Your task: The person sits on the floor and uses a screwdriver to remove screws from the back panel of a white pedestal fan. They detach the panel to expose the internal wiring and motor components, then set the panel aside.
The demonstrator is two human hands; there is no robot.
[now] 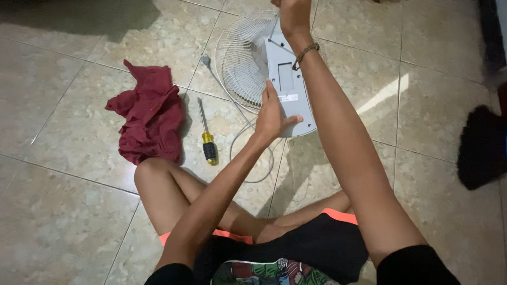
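I sit cross-legged on a tiled floor. A white fan lies flat before me, its grey base [289, 85] toward me and its round wire grille [240, 58] beyond. My left hand [274, 115] grips the near edge of the base, thumb on top. My right hand [292, 9] is raised above the fan, fingers closed around a thin tool shaft [273, 28] that points down at the base. A braided bracelet circles the right wrist.
A screwdriver [206, 133] with a yellow and black handle lies on the tiles left of the fan. A crumpled dark red cloth [151, 113] sits further left. The fan's white cord [240, 117] loops across the floor. A dark object [484, 145] rests at right.
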